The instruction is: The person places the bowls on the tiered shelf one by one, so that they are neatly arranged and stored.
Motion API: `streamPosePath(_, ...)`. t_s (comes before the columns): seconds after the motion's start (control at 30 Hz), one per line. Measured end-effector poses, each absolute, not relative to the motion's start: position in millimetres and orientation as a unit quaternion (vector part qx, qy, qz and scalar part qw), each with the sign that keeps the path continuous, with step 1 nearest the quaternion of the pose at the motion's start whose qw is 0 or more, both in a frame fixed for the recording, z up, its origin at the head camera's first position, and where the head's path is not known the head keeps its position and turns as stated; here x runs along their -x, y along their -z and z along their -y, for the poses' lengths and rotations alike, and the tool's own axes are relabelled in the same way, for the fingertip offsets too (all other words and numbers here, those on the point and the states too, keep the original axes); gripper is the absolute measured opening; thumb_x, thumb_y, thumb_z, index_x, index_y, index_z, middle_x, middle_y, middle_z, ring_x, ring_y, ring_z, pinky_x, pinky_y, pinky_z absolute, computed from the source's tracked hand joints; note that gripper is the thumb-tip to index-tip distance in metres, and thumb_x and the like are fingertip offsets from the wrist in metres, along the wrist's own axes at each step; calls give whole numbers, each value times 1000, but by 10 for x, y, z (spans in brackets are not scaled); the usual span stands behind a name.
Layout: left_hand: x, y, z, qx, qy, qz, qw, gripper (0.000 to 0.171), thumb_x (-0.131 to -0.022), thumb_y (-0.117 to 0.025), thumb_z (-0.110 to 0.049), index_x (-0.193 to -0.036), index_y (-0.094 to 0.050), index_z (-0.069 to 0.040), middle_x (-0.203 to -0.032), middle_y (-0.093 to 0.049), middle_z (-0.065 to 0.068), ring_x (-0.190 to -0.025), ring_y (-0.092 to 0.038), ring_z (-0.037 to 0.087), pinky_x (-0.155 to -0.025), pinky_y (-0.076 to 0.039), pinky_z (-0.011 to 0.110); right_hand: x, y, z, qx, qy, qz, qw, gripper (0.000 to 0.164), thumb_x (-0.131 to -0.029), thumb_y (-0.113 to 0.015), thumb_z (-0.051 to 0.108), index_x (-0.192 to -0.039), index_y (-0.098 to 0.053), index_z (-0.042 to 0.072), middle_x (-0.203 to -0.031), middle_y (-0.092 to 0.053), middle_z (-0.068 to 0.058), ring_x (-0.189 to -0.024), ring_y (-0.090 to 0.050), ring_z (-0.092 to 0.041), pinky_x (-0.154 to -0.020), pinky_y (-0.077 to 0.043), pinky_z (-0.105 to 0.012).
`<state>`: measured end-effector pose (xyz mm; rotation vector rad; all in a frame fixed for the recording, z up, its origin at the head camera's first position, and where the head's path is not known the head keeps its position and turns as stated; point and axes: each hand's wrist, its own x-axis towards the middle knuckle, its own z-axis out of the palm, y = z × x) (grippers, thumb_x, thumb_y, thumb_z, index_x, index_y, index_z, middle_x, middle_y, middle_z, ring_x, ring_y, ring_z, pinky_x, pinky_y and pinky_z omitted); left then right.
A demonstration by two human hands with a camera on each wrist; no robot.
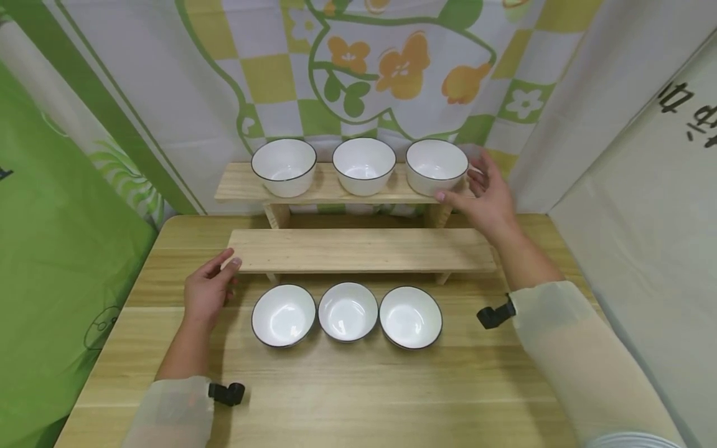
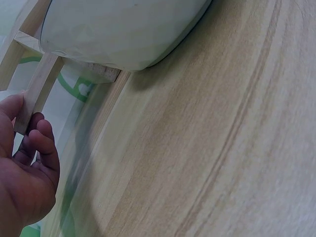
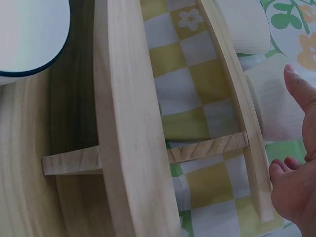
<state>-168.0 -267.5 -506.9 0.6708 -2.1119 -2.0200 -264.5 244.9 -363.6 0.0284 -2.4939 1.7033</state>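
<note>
My left hand (image 1: 207, 289) pinches the left end of the lower wooden shelf (image 1: 364, 251), thumb above and fingertips beneath, as the left wrist view also shows. At the right end of the upper wooden shelf (image 1: 238, 183), my right hand (image 1: 490, 196) is spread beside the right white bowl (image 1: 435, 165). Its thumb reaches along the bowl's front, and its other fingers are at the right side; whether they touch the bowl I cannot tell. Two more white dark-rimmed bowls, a middle one (image 1: 364, 168) and a left one (image 1: 284, 169), stand upright on the same shelf.
In front of the lower shelf, three similar bowls stand in a row on the wooden table (image 1: 358, 398): left (image 1: 284, 316), middle (image 1: 348, 312) and right (image 1: 411, 317). A patterned curtain (image 1: 274, 81) hangs close behind the shelves. A pale round edge (image 1: 633, 440) shows at bottom right.
</note>
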Motion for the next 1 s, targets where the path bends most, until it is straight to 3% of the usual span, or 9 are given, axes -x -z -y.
streamPosePath(0.37,1673,5058,2667,-224,675,700,67,52,-87,-87,-34,-134,-72,-18,-90,-69,-7,-66,-62,8,-46,-50,21,2437,3730,-2590,15,-603,793,82,112,-81,-93,21,-166,-21,17,-162,-35,-6,-142,-43,-23,-118,-39,-33)
streamPosePath(0.63,1678,5047,2659,-222,676,700,64,52,-87,-87,-34,-134,-72,-18,-87,-67,-5,-64,-61,8,-46,-50,21,2267,3820,-2679,9,-594,798,100,98,-83,-91,19,-161,-32,14,-153,-43,-9,-130,-50,-22,-108,-46,-26)
streamPosePath(1.0,1676,5051,2671,-222,674,701,62,53,-87,-87,-36,-135,-71,-19,-88,-68,-6,-67,-62,9,-47,-51,21,2117,4117,-2848,-11,-537,837,100,85,-85,-89,21,-154,-43,6,-138,-55,-9,-124,-54,-25,-108,-48,-40)
